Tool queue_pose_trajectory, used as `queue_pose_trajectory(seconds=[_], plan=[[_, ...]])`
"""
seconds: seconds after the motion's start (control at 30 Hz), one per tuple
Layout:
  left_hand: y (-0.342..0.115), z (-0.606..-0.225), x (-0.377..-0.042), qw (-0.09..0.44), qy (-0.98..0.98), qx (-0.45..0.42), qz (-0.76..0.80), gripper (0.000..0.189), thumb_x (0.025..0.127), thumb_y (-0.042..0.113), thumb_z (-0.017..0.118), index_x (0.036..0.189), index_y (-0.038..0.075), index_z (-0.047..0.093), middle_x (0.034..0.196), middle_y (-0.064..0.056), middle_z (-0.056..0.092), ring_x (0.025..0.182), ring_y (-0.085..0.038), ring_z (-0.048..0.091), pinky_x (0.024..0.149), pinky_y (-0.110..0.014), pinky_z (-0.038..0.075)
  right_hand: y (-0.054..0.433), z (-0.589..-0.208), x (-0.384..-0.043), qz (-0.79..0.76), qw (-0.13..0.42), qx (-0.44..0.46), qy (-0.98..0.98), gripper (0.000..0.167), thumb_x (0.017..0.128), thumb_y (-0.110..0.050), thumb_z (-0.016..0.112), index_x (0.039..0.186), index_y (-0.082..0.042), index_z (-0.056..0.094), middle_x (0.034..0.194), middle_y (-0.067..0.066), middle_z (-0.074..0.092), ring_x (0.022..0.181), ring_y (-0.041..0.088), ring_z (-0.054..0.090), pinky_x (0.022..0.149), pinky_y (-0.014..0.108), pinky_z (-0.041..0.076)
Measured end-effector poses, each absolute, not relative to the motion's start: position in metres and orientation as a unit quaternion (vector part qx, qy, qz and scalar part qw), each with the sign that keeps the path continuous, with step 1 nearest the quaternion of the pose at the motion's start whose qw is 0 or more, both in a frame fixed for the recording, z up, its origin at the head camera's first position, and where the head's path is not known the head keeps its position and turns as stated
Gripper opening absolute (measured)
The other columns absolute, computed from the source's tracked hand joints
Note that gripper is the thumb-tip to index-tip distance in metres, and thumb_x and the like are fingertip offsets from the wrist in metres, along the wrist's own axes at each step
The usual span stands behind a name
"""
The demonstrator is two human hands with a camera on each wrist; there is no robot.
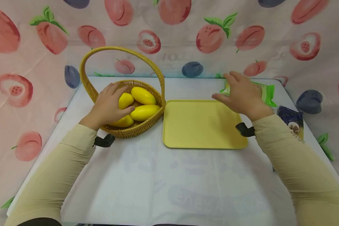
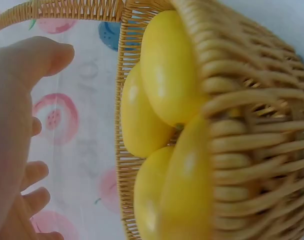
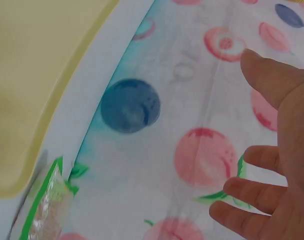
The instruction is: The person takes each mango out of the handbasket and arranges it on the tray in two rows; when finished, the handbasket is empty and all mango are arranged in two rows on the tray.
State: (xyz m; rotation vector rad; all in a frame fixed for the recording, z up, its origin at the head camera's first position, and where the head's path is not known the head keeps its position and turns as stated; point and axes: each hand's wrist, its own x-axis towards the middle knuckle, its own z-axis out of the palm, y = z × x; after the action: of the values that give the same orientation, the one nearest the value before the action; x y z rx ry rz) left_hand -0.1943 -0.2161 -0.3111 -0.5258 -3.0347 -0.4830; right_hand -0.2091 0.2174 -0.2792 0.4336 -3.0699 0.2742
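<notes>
My left hand [image 1: 108, 102] hovers over the near left side of a wicker basket [image 1: 130, 133], thumb and fingers spread, holding nothing. Several yellow mangoes [image 1: 144, 112] lie in the basket; the hand partly hides some of them. In the left wrist view, the thumb and fingers of the left hand [image 2: 12, 100] are apart from the mangoes [image 2: 172, 65]. Over the far right corner of a yellow tray [image 1: 197, 125], my right hand [image 1: 243, 94] is raised with fingers extended and nothing in it. A green-and-clear packet [image 1: 269, 94] lies behind it, partly covered from view.
The basket's tall handle [image 1: 121, 48] arches above the mangoes. A dark blue packet [image 1: 289, 116] lies at the table's right edge, partly behind my right sleeve. A fruit-print cloth [image 1: 175, 40] hangs behind the white-covered table [image 1: 164, 182].
</notes>
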Motion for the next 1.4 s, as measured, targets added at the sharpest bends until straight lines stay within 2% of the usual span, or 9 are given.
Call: queue_pose_trajectory(seconds=[0.27,0.53,0.67,0.9,1.13,1.27,1.4], plan=[[-0.227,-0.325,-0.174,0.052,-0.965,-0.149,-0.211,0.077,0.088,0.038,0.075,0.146,-0.002,0.045,0.153,-0.027,0.034,0.142,-0.046,0.026,0.115,-0.060,0.019,0.193,-0.295,-0.201,0.132,0.058,0.209,-0.967,0.077,0.091,-0.045,0.071,0.146,0.003,0.045,0.148,0.025,0.044,0.137,0.043,0.039,0.109,0.058,0.032],[-0.242,-0.337,-0.154,0.059,-0.956,-0.100,-0.270,0.067,0.091,0.031,0.073,0.143,-0.004,0.049,0.154,-0.026,0.034,0.142,-0.047,0.024,0.114,-0.061,0.019,0.164,-0.308,-0.194,0.189,0.083,0.251,-0.946,0.055,0.091,-0.034,0.074,0.132,0.000,0.060,0.135,0.019,0.058,0.127,0.034,0.051,0.091,0.052,0.050],[-0.250,-0.345,-0.145,0.069,-0.950,-0.083,-0.294,0.065,0.091,0.031,0.071,0.141,-0.005,0.050,0.154,-0.027,0.034,0.142,-0.049,0.022,0.112,-0.065,0.020,0.150,-0.313,-0.192,0.205,0.090,0.280,-0.934,0.049,0.091,-0.030,0.075,0.128,0.000,0.063,0.130,0.017,0.061,0.122,0.033,0.055,0.093,0.049,0.049],[-0.264,-0.365,-0.138,0.093,-0.939,-0.065,-0.324,0.064,0.091,0.028,0.071,0.138,-0.009,0.051,0.151,-0.032,0.035,0.139,-0.054,0.024,0.111,-0.066,0.020,0.126,-0.317,-0.192,0.223,0.047,0.306,-0.924,0.048,0.093,-0.029,0.073,0.131,-0.001,0.062,0.131,0.015,0.062,0.123,0.031,0.055,0.104,0.046,0.043],[-0.270,-0.375,-0.135,0.090,-0.932,-0.041,-0.349,0.062,0.091,0.027,0.071,0.140,-0.005,0.050,0.153,-0.030,0.032,0.140,-0.053,0.023,0.110,-0.067,0.019,0.101,-0.326,-0.192,0.246,0.034,0.334,-0.909,0.045,0.094,-0.025,0.072,0.130,0.000,0.063,0.128,0.013,0.064,0.122,0.029,0.056,0.105,0.044,0.041],[-0.274,-0.379,-0.134,0.078,-0.929,-0.029,-0.361,0.067,0.092,0.030,0.071,0.144,-0.004,0.046,0.156,-0.029,0.028,0.142,-0.051,0.020,0.111,-0.067,0.018,0.088,-0.331,-0.194,0.254,0.033,0.352,-0.900,0.043,0.094,-0.024,0.072,0.130,-0.001,0.064,0.127,0.012,0.065,0.122,0.028,0.057,0.106,0.042,0.041],[-0.280,-0.384,-0.135,0.052,-0.927,-0.014,-0.371,0.076,0.094,0.036,0.068,0.150,-0.003,0.037,0.160,-0.029,0.016,0.145,-0.050,0.014,0.112,-0.069,0.015,0.077,-0.332,-0.195,0.263,0.025,0.368,-0.892,0.044,0.094,-0.025,0.073,0.130,-0.002,0.064,0.127,0.012,0.065,0.122,0.028,0.056,0.108,0.042,0.039]])
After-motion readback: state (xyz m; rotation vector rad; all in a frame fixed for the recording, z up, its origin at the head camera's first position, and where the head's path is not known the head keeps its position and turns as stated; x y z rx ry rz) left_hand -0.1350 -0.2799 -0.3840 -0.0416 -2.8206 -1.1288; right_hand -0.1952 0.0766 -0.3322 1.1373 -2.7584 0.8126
